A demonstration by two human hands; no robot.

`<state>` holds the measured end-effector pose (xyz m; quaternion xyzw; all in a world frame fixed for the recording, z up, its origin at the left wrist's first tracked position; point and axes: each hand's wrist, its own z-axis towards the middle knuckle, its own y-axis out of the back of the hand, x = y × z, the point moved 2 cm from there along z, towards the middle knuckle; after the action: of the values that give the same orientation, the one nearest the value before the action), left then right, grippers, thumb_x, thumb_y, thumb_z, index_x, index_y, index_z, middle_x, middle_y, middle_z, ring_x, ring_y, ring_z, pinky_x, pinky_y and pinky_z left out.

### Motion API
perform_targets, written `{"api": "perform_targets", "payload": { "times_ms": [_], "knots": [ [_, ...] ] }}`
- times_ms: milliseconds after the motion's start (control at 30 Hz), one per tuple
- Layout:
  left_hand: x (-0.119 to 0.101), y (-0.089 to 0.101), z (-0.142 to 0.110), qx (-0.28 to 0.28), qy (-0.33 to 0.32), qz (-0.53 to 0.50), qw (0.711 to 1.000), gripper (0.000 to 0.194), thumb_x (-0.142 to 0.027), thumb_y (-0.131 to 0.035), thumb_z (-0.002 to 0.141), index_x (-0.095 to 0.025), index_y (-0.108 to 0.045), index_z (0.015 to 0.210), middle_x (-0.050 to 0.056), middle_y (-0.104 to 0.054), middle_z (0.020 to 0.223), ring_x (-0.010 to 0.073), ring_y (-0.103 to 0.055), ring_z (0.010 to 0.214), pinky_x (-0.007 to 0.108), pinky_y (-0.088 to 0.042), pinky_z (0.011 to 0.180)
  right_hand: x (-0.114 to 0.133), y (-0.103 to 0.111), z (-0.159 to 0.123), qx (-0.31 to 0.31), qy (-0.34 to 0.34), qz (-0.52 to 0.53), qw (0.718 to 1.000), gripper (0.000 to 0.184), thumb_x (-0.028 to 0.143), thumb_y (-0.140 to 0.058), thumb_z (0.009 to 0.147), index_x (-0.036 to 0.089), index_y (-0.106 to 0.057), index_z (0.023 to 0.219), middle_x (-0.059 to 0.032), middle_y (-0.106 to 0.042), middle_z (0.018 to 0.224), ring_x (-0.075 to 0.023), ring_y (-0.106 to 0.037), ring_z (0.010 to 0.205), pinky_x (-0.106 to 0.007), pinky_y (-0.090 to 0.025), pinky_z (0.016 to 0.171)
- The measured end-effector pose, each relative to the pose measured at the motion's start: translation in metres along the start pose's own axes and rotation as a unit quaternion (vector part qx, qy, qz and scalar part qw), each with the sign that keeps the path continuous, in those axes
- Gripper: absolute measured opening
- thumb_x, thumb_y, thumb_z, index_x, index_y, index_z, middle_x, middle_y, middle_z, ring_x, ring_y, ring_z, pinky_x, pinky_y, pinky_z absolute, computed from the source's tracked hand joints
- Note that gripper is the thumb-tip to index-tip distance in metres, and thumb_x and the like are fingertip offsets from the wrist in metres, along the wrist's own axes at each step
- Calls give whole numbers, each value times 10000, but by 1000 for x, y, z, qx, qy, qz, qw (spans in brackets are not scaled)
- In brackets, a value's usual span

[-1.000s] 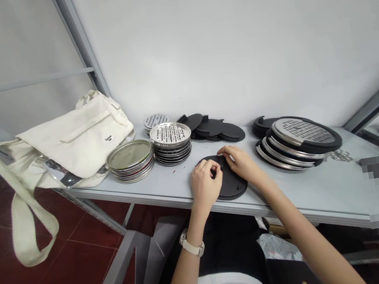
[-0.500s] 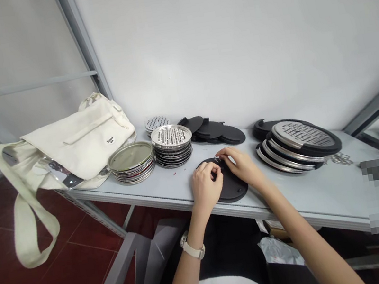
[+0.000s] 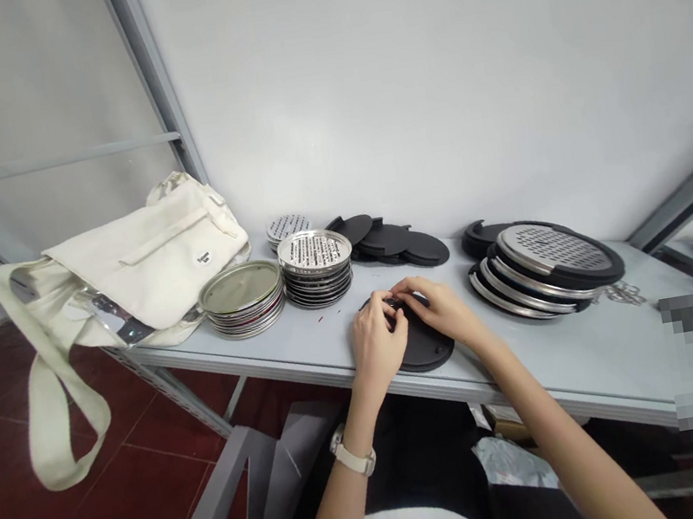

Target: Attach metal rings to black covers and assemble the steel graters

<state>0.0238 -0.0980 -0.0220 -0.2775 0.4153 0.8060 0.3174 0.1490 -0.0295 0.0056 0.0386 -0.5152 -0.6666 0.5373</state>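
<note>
A round black disc [image 3: 425, 350] lies at the table's front edge, under both my hands. My left hand [image 3: 377, 332] rests over its left side, fingers curled and thumb bent inwards. From the right, my right hand [image 3: 438, 308] reaches to the disc's far edge with thumb and fingertips pinched together. Between the fingertips of both hands sits a small shiny metal piece [image 3: 393, 301], mostly covered, so its exact kind is unclear. What the left fingers grip is hidden.
Stacked metal lids [image 3: 240, 287] and slotted grater discs [image 3: 315, 251] stand left, beside a cream bag [image 3: 153, 246]. Black discs [image 3: 386, 237] lie behind. On the right are stacked grater discs in black holders [image 3: 552, 249] and loose metal rings [image 3: 621, 295].
My right fingertips have shifted slightly left, closer to the left hand, and now cover more of the small metal piece. The disc stays in place.
</note>
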Motion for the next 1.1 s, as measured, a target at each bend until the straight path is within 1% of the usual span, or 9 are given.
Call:
{"api": "perform_targets", "payload": {
  "times_ms": [133,367,500,600,800,967,1100],
  "knots": [
    [1,-1,0,-7,6,0,1000,295,-152,-558,845,-206,-474,1122,-10,-650,827,146,-597,723,281,-457,720,-2,-1,0,-5,-2,0,1000,183,197,-413,914,220,-593,938,-65,-678,934,-221,-634,896,-374,-497,831],
    [1,0,1,-1,0,2,1000,218,-148,-558,845,-216,-517,1048,-17,-645,806,138,-581,702,271,-447,701,-2,-1,-1,-1,-4,-10,1000,173,198,-410,913,216,-582,906,-64,-671,905,-217,-628,866,-366,-493,815],
    [0,1,1,1,-18,5,1000,104,-128,-533,848,-213,-543,908,-13,-645,847,128,-572,716,262,-438,712,-2,-1,0,1,-2,-12,1000,176,195,-407,911,219,-582,911,-60,-672,904,-215,-627,863,-360,-493,808],
    [-1,1,1,2,-23,8,1000,96,-117,-518,849,-210,-540,851,-11,-640,846,128,-573,734,256,-433,708,-2,-1,0,0,-3,-15,1000,177,192,-409,906,221,-583,913,-60,-672,905,-216,-626,866,-362,-494,809],
    [-1,1,0,0,-18,1,1000,99,-126,-523,854,-213,-538,898,-11,-642,847,129,-579,733,262,-436,719,0,-1,0,3,-2,-5,1000,184,189,-403,909,216,-585,913,-65,-671,910,-214,-627,873,-360,-495,816],
    [0,1,-1,-3,-13,-4,1000,165,-128,-539,847,-219,-534,984,-22,-633,803,138,-576,727,271,-433,716,-2,-2,0,1,0,1,1000,176,187,-410,913,214,-584,912,-60,-674,914,-211,-628,881,-354,-492,827],
    [0,1,0,-4,-19,-2,1000,122,-120,-523,846,-217,-535,919,-14,-633,821,134,-560,710,265,-424,707,-3,-2,0,5,2,2,1000,171,176,-411,909,216,-578,910,-57,-667,912,-209,-622,876,-351,-487,822]
  ]
}}
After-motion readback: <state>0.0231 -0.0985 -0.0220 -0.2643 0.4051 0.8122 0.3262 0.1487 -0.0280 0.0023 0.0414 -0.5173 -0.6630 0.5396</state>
